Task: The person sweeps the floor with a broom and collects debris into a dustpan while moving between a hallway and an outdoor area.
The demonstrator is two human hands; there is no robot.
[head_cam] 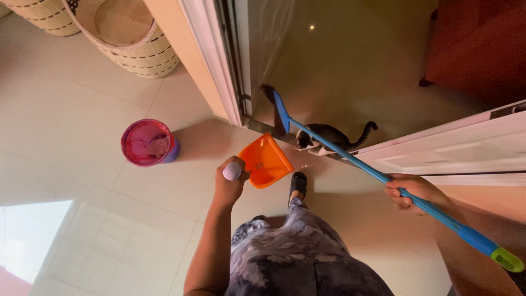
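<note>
While the orange dustpan (267, 160) is gripped by its pale handle at frame centre in the left hand (230, 183), the light, stiff blue broom (350, 159) is clasped mid-shaft by the right hand (412, 190), lower right.

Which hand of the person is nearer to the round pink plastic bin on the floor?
Left. The left hand holds the orange dustpan just right of the round pink plastic bin; the right hand grips the blue broom handle far beyond.

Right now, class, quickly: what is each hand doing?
Left hand: closed on the handle of the orange dustpan.
Right hand: fingers closed around the blue broom handle.
</note>
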